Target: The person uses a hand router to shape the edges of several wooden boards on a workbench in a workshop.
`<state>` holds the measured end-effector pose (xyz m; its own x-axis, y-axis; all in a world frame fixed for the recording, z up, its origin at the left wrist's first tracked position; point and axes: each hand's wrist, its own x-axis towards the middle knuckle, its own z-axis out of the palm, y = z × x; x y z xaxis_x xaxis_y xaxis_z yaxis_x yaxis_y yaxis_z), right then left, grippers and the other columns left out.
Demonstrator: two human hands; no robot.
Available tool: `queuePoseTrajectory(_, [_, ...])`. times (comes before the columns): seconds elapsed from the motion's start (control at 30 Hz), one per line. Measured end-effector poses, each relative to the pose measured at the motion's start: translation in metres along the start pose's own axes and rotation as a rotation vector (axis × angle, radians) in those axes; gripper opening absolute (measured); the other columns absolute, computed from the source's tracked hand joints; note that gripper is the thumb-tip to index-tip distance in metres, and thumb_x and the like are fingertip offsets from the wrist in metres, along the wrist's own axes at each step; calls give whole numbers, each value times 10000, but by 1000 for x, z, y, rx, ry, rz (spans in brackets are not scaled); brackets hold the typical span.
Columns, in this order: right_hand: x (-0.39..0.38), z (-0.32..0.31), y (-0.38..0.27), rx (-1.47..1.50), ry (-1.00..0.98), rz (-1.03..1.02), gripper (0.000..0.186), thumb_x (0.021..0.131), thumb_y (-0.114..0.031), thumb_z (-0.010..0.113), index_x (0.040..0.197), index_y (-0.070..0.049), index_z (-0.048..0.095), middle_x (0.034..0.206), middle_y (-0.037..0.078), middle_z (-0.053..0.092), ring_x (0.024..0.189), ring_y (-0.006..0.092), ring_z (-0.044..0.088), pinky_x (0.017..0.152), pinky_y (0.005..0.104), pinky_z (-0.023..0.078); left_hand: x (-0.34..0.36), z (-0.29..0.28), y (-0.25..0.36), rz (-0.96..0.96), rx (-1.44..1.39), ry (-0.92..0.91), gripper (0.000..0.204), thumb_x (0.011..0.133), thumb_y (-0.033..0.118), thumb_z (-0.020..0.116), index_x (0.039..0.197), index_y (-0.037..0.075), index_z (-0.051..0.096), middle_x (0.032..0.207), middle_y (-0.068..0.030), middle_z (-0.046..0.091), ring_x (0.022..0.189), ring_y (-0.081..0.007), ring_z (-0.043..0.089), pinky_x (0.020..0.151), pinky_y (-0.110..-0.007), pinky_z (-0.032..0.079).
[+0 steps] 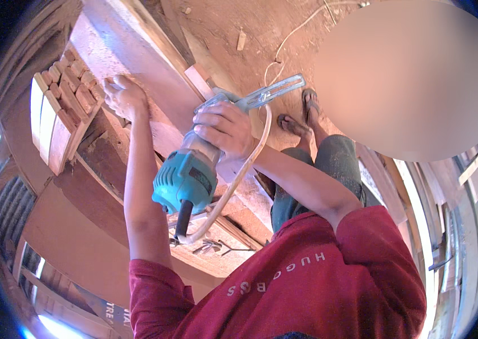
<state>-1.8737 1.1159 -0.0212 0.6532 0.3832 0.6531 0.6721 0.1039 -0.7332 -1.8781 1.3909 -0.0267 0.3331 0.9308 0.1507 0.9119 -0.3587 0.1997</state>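
Observation:
My right hand (225, 129) wraps round the clear lower housing of a teal trim router (185, 178). The tool is tilted, its teal motor end toward me and a slotted metal guide bracket (273, 92) at its far end. A beige cord (233, 189) leaves the motor end through a black sleeve and loops past my right wrist. Farther left, my left hand (127, 99) reaches out with fingers apart and slightly bent, beside a stack of short wooden pieces (69, 93). Nothing shows in it, though its underside is hidden.
A long pale board (117, 42) dusted with sawdust runs away from me. Small metal tools (210, 246) lie on the bench near my body. Planks (448, 186) line the right side. The cord (301, 25) trails over the dirt floor beyond my sandaled feet (295, 125). A blurred patch covers the upper right.

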Motion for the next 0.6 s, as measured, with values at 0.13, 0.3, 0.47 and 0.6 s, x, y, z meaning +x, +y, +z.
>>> queuePoseTrajectory(0.13, [36, 29, 24, -11, 36, 13, 363, 745, -241, 750, 1063, -87, 663, 1086, 109, 711, 983, 313, 702, 809, 443, 581, 2, -6, 1, -18, -12, -7, 629, 1033, 492, 431, 1528, 105, 459, 1466, -272, 498, 1321, -429, 512, 1082, -550, 408])
queuePoseTrajectory(0.3, [83, 55, 50, 24, 12, 55, 475, 687, -319, 796, 1071, -74, 660, 1077, 123, 703, 975, 326, 686, 810, 460, 549, 2, -3, 0, -2, -98, 2, 627, 1036, 450, 470, 1542, 81, 430, 1477, -294, 474, 1351, -463, 469, 1120, -562, 362])
queuePoseTrajectory(0.47, [123, 87, 85, -9, 28, 41, 585, 718, -453, 802, 1127, -65, 647, 1086, 149, 699, 971, 361, 674, 833, 487, 516, 3, 10, -24, 173, -170, 57, 744, 955, 527, 567, 1557, 118, 414, 1488, -313, 442, 1379, -474, 429, 1118, -591, 342])
queuePoseTrajectory(0.6, [147, 107, 109, 56, 86, 0, 738, 729, -621, 786, 1189, -60, 646, 1118, 160, 699, 1009, 383, 674, 867, 496, 515, 3, 13, -33, 242, -189, 66, 846, 890, 588, 645, 1570, 148, 401, 1497, -328, 416, 1402, -483, 397, 1117, -615, 326])
